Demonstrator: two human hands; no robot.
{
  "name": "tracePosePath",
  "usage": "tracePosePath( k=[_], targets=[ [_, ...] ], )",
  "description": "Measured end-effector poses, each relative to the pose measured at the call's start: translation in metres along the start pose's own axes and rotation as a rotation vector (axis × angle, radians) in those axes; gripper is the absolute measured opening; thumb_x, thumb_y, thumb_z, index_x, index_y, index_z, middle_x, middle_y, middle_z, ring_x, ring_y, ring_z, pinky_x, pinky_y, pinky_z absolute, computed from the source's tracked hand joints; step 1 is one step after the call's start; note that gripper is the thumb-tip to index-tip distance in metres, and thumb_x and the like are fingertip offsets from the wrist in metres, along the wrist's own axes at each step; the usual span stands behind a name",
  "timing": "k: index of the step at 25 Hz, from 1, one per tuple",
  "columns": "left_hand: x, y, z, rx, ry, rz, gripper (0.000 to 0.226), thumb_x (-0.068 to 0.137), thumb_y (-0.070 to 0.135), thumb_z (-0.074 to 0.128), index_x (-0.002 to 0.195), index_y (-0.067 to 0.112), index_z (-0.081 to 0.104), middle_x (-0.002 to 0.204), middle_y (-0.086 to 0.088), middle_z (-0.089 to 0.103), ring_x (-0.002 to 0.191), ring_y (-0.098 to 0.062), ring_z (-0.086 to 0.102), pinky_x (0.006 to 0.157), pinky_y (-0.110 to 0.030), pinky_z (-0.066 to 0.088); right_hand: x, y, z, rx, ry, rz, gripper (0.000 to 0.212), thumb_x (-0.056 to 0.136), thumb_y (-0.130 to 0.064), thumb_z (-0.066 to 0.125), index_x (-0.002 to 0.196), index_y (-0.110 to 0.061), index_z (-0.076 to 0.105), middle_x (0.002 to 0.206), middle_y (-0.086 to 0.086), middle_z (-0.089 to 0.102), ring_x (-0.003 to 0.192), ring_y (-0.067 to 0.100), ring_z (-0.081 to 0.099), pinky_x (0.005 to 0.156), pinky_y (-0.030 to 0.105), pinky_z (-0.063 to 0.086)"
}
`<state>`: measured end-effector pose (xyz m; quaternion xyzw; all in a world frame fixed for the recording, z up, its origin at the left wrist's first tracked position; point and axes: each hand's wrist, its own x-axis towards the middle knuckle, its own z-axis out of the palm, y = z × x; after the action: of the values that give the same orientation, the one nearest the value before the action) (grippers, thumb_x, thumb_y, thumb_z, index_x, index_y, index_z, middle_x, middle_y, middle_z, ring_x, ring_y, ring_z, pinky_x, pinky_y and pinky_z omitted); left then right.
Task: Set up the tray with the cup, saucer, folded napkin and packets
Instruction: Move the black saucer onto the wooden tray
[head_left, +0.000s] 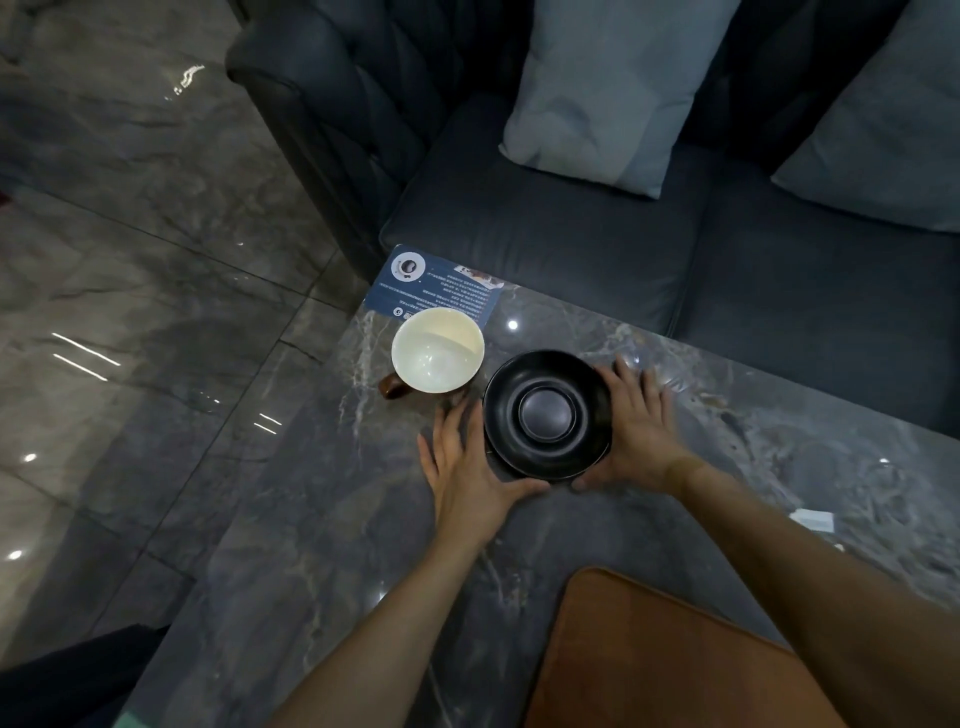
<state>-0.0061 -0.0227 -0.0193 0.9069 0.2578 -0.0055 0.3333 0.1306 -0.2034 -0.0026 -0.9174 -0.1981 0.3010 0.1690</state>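
Note:
A black saucer (546, 413) sits near the far left corner of the grey marble table (322, 545). My left hand (467, 467) cups its left rim and my right hand (636, 431) cups its right rim, with both thumbs at its near edge. Just left of the saucer stands a cup (437, 349), cream inside, with a brown handle pointing left. A brown wooden tray (649, 660) lies at the near edge of the table, partly under my right forearm. A small white packet (813, 519) rests at the table's right side. I see no napkin.
A blue printed card (441, 286) lies at the table's far corner, behind the cup. A dark sofa (571, 234) with pale cushions (613, 88) stands right behind the table. Glossy tiled floor (130, 260) spreads to the left.

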Motion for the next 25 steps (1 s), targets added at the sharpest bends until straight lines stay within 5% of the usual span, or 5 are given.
tracePosePath(
  k=[4,13,25],
  targets=[
    [-0.013,0.0,-0.006,-0.01,-0.043,0.009,0.124,0.047,0.078,0.072,0.15,0.037,0.016,0.157,0.005,0.012,0.149,-0.015,-0.003,0.118,-0.047,-0.013,-0.024,0.001,0.009,0.063,0.021,0.024,0.15,0.039,-0.063,0.088,0.151,-0.034,-0.006,0.163,-0.001,-0.013,0.145,0.034,-0.025,0.118,0.057,-0.013],
    [-0.072,0.001,-0.019,-0.02,-0.132,0.098,0.121,0.041,0.085,0.069,0.145,0.043,0.023,0.147,0.008,0.025,0.139,-0.017,0.022,0.115,-0.057,0.02,-0.116,0.006,0.037,0.158,0.095,0.096,0.15,0.035,-0.075,0.079,0.151,-0.035,-0.009,0.164,-0.001,-0.01,0.147,0.035,-0.021,0.116,0.058,-0.009],
    [-0.162,-0.004,-0.017,0.049,-0.316,0.187,0.125,0.042,0.08,0.071,0.149,0.039,0.021,0.151,0.006,0.018,0.137,-0.02,0.019,0.116,-0.052,0.021,-0.237,0.013,0.087,0.218,0.128,0.264,0.146,0.044,-0.072,0.08,0.152,-0.03,-0.01,0.163,0.001,-0.013,0.147,0.032,-0.021,0.118,0.059,-0.007]
  ],
)
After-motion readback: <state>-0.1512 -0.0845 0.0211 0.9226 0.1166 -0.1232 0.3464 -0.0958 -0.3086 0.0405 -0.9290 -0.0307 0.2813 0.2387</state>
